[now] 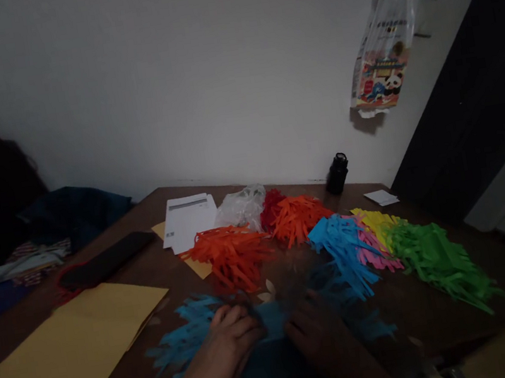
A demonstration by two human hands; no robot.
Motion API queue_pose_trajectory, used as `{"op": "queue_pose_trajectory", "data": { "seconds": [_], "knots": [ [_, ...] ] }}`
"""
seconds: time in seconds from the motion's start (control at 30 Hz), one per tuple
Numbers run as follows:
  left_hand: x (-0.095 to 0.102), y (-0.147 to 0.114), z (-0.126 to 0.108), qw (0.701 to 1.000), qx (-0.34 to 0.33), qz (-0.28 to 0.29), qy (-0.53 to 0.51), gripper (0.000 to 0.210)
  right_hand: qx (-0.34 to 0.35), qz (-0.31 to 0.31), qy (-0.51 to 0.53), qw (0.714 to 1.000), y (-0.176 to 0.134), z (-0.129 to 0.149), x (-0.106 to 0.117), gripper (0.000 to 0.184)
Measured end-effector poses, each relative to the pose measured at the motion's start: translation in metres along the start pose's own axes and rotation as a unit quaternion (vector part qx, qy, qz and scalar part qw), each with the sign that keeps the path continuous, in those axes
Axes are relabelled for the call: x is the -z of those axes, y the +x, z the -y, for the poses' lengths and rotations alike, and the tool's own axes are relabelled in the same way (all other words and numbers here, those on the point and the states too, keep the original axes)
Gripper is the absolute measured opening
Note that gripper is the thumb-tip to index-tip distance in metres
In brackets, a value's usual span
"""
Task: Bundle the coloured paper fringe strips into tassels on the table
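Observation:
A sheet of blue fringed paper (273, 320) lies low in front of me, its cut strips spreading out to both sides. My left hand (237, 329) has its fingers curled and closed on the left part of its plain middle band. On the right part of the same band is my right hand (310, 327), dark and blurred, with fingers that look bent in and closed on the paper. Just beyond the hands lie an orange fringed bunch (234, 256) and a second blue fringed bunch (343, 248).
Pink (374, 249), yellow (377, 223) and green fringed paper (440, 258) lie to the right. Farther back are white papers (187, 218), a clear plastic bag (240, 207) and a black bottle-like object (337, 173). A large tan envelope (66, 346) and a black case (105, 261) lie left.

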State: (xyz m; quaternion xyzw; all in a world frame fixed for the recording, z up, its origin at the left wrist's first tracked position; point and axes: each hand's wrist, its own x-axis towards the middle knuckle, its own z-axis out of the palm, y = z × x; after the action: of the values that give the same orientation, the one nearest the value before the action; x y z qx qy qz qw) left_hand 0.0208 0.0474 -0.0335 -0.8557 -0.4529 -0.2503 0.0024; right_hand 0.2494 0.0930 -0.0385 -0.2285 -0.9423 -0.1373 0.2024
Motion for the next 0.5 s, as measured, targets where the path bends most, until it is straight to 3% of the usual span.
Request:
{"op": "queue_pose_trajectory", "data": {
  "seconds": [0.2,0.4,0.5],
  "knots": [
    [-0.009,-0.009,-0.007,0.999,-0.004,-0.012,0.041,0.020,0.017,0.029,0.011,0.999,-0.011,0.002,-0.001,0.011],
    [-0.013,-0.012,-0.008,0.995,0.081,-0.039,0.039,0.018,-0.088,-0.033,0.031,0.995,-0.019,-0.009,-0.019,0.013],
    [-0.010,-0.010,-0.008,0.993,0.115,-0.029,0.021,0.022,-0.134,-0.022,-0.002,0.991,-0.019,-0.014,-0.028,0.015]
  ]
}}
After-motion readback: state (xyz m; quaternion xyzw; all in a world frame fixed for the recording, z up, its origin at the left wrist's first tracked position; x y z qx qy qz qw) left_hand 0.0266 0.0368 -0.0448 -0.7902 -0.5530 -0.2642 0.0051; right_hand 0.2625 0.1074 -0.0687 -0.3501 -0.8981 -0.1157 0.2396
